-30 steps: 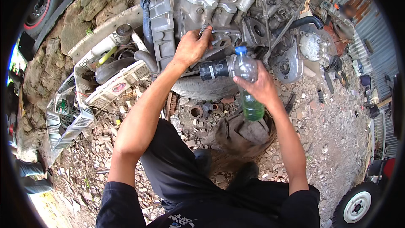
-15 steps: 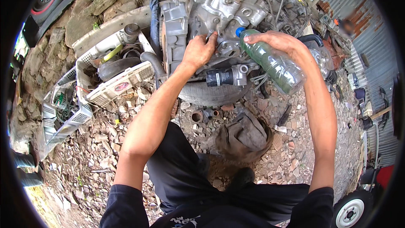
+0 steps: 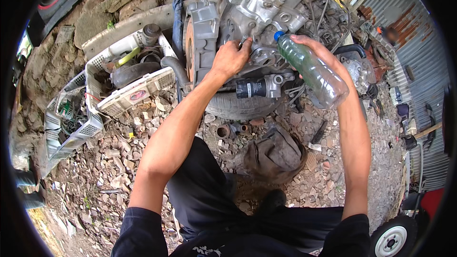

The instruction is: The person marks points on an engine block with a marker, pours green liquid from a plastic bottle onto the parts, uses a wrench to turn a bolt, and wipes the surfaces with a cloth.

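Note:
A grey metal engine (image 3: 259, 4) stands in front of me, resting on a black tyre (image 3: 245, 106). My left hand (image 3: 232, 58) is closed against its near face, thumb and forefinger pinching a small dark piece I cannot make out. To the right, my right hand (image 3: 318, 50) is wrapped round a clear, green-tinted plastic bottle (image 3: 312, 71) with a blue cap. The bottle lies tilted, its capped end toward the engine, its base toward me. Below my hands, a black oil filter (image 3: 251, 87) sits on a metal housing (image 3: 274, 86).
White plastic crates (image 3: 135, 96) of parts stand at the left by a stone wall (image 3: 90, 24). Near my feet lie a brown rag bundle (image 3: 276, 154) and a pipe fitting (image 3: 228, 131) on rubble ground. Corrugated metal sheeting (image 3: 419, 52) rises at the right; a white-rimmed wheel (image 3: 391, 241) stands lower right.
The whole view has shifted slightly, with the engine and both hands a little further right in it. My right forearm has swung slightly inward. Both hands keep their grips.

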### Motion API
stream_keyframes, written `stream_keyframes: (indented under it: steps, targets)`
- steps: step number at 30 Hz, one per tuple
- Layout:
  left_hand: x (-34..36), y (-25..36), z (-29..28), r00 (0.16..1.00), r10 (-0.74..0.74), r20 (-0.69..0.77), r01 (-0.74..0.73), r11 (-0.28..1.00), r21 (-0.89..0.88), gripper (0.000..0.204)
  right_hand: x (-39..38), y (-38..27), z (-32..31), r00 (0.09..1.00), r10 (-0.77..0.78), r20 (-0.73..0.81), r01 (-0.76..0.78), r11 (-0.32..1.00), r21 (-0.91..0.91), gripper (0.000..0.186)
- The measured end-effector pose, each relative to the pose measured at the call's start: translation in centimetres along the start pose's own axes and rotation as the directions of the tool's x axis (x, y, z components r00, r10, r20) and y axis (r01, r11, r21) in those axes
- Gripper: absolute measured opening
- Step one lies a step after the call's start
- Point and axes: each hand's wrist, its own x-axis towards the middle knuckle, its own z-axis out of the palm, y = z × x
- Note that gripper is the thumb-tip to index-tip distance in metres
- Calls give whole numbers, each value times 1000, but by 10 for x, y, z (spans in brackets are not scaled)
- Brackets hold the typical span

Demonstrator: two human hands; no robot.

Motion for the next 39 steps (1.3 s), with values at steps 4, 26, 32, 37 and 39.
stream_keyframes:
  steps: [4, 26, 32, 37, 39]
  targets:
    - [0, 4, 6, 1000, 12, 1, -12, 973, -231, 65, -7, 19, 2, 993, -68, 99, 48, 981, 188, 54]
    - [-21, 45, 15, 980, 192, 44, -165, 923, -347, 41, 7, 200, 51, 977, -211, -44, 215, 940, 264, 51]
    - [-13, 28, 21, 998, 56, 4, -50, 933, -357, 44, -3, 220, 101, 742, -670, -16, 605, 680, -414, 88]
    - [-9, 27, 37, 999, -39, 29, 48, 893, -447, 46, 14, 231, 118, 534, -793, -291, 677, 608, -415, 116]
    - [-13, 29, 41, 993, -82, 88, 114, 873, -474, 49, 13, 211, 119, 479, -765, -430, 622, 642, -449, 120]
